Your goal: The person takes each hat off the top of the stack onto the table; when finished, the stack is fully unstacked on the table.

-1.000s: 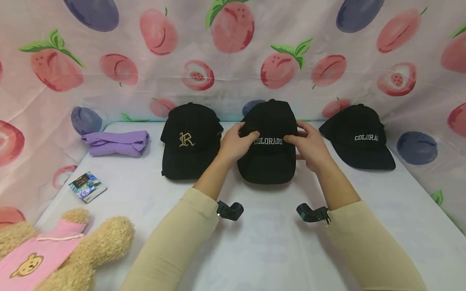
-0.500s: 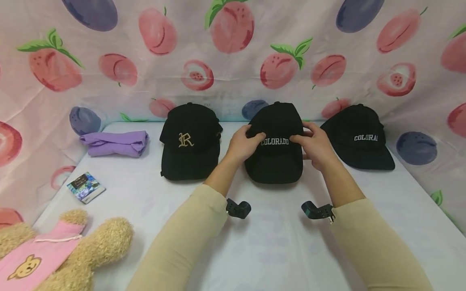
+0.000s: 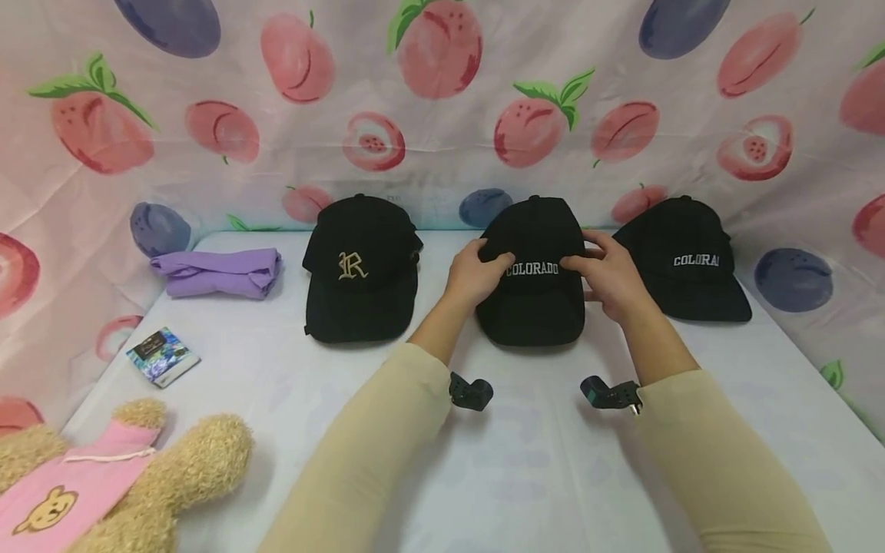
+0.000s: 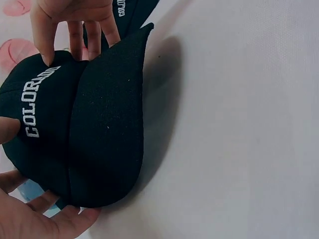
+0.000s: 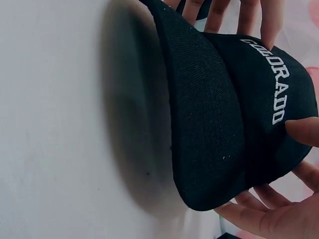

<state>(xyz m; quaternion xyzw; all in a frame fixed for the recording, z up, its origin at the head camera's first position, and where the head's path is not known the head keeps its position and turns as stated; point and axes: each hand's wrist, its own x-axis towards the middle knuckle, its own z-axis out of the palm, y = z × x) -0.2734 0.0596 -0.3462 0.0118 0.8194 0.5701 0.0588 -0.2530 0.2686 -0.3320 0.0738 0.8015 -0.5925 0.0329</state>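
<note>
A black baseball cap (image 3: 531, 311) with white COLORADO lettering stands between both hands, brim toward me. My left hand (image 3: 475, 275) grips its left side, the thumb on the front beside the lettering. On the other side my right hand (image 3: 614, 278) holds it the same way, fingers behind the edge. In the left wrist view the cap's brim (image 4: 107, 119) casts a shadow on the white cloth, and the right wrist view shows the same brim (image 5: 202, 109) from the other side. To the right, close to my right hand, sits another black COLORADO cap (image 3: 691, 288), partly hidden.
A black cap with a gold R (image 3: 361, 307) stands left of the hands. Farther left lie a folded purple cloth (image 3: 217, 273) and a small blue-covered book (image 3: 163, 357). A teddy bear (image 3: 207, 453) in pink occupies the front left corner. A fruit-print curtain (image 3: 442, 177) hangs behind the white table (image 3: 525, 476).
Both hands have carried the middle cap to the right, away from the R cap and closer to the right-hand cap. Their grip looks the same throughout.
</note>
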